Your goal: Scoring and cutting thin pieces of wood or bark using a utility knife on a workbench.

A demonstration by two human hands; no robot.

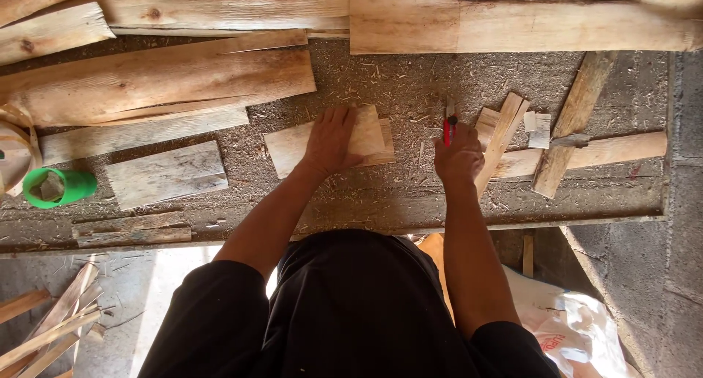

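The left hand (pixel 333 140) lies flat on a small wood board (pixel 370 138), fingers spread wide & pressing down. That looks like a way to keep the board from sliding on the tabletop (pixel 381 195). The board pokes out just past the fingertips, w/ a second thin piece under it.

The right hand (pixel 459 158) is closed round a red tool (pixel 449 121), fingers pressed together on the handle. The red tip sticks up past the knuckles, pointing away from the body. Can't tell what kind of tool it is, maybe a pencil or a small knife. It sits near the board's right edge but isn't touching it.

Just right of those fingers lie thin wood strips (pixel 501 140), crossed over each other. Far off left of the spread fingers stands a green cup (pixel 62 186) on its side, & big planks (pixel 168 78) lie beyond the fingertips. Sawdust covers the tabletop all round both hands.
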